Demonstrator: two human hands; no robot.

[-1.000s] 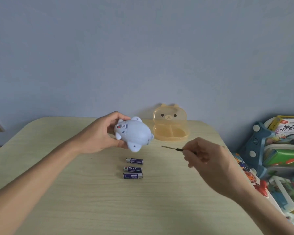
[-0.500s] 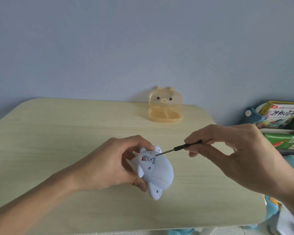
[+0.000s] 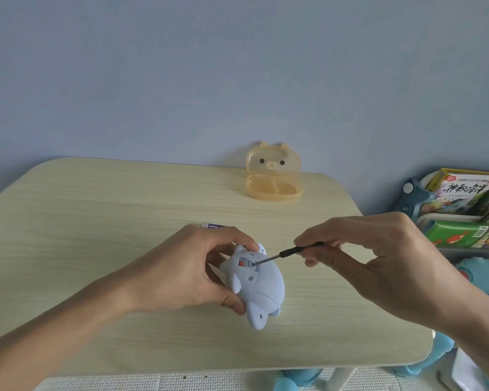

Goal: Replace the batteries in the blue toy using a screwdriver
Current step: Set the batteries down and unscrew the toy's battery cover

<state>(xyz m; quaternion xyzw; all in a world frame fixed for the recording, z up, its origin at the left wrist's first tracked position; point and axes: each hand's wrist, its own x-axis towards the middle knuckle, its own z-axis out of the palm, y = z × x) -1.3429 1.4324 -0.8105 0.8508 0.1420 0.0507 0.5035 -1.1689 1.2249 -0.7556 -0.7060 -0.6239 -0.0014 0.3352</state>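
Note:
The pale blue toy [image 3: 261,286] sits in my left hand [image 3: 181,273], held just above the table with its underside turned up. A small red part shows beside a recessed spot on that underside. My right hand [image 3: 373,258] pinches a thin screwdriver [image 3: 283,253] with a black handle; its tip rests in the recess on the toy. Behind my left hand, one end of a purple battery [image 3: 211,225] shows on the table; the rest of it is hidden.
An open orange bear-shaped box [image 3: 274,176] stands at the far edge of the light wooden table [image 3: 96,221]. Right of the table is a rack of books and toys [image 3: 463,210]. The table's near edge runs just below the toy.
Both hands came from mid-table toward me and lower in view. The toy was turned underside up, and the screwdriver tip moved from free air into the recess on the toy.

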